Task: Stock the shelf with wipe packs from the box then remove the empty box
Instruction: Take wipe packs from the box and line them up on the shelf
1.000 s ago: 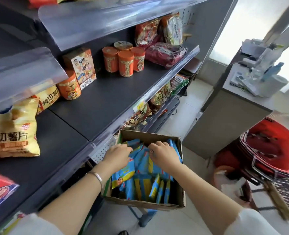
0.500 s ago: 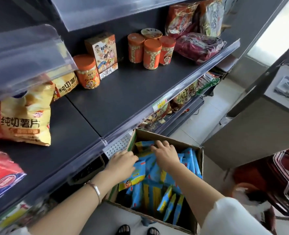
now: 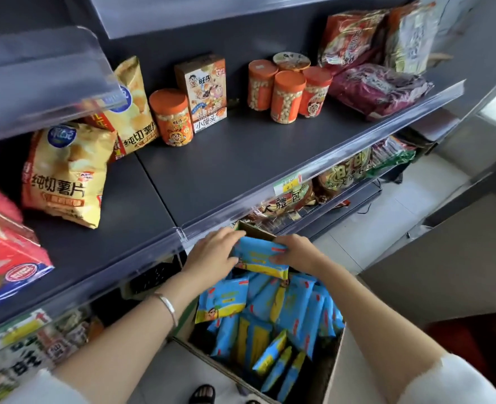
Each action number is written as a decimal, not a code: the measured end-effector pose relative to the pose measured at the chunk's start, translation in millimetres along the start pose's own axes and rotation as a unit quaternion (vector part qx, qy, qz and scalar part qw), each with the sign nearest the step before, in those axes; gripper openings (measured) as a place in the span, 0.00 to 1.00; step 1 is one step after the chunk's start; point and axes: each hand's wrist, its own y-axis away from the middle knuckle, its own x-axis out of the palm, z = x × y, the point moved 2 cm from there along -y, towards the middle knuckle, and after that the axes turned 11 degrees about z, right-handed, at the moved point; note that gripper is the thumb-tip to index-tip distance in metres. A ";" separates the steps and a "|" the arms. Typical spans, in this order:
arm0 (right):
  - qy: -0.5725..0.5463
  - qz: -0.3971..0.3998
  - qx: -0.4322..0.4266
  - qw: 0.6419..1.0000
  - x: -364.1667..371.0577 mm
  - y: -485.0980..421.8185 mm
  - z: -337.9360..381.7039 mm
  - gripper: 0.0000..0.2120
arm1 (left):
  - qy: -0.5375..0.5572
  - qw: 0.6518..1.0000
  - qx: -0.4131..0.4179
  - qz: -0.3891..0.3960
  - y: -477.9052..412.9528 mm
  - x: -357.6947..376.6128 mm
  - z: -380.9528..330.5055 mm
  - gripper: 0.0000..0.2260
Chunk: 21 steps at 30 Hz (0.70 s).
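Note:
A cardboard box [image 3: 332, 371] stands on the floor below the shelf front, holding several blue and yellow wipe packs [image 3: 281, 313]. Above the box, my left hand [image 3: 212, 255] and my right hand [image 3: 296, 252] grip the two ends of a small stack of wipe packs [image 3: 258, 256]. The stack hangs just under the front edge of the dark grey shelf [image 3: 241, 158]. The far wall of the box is partly hidden behind my hands.
On the shelf stand orange snack jars [image 3: 287, 97], a snack carton [image 3: 204, 91] and yellow chip bags [image 3: 63, 173], with dark red bags [image 3: 378, 90] at the right. A clear price rail [image 3: 328, 167] runs along the shelf edge. A grey counter [image 3: 445, 258] is at the right.
My hands have come up out of the box with a stack of wipe packs between them. The view has swung left and closer to the shelf.

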 end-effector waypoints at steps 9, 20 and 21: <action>-0.288 0.091 -0.054 0.952 -12.1 39.2 -18.6 0.09 | 0.487 0.870 -0.070 -0.016 -2.7 6.0 -24.0 0.10; 0.008 -0.066 -0.002 0.998 5.3 25.6 -0.9 0.12 | 0.289 0.951 -0.102 -0.047 1.3 35.5 -7.2 0.16; 0.008 -0.088 0.027 0.996 6.7 25.3 -4.0 0.12 | 0.210 0.971 -0.112 -0.008 -0.1 42.1 -1.7 0.18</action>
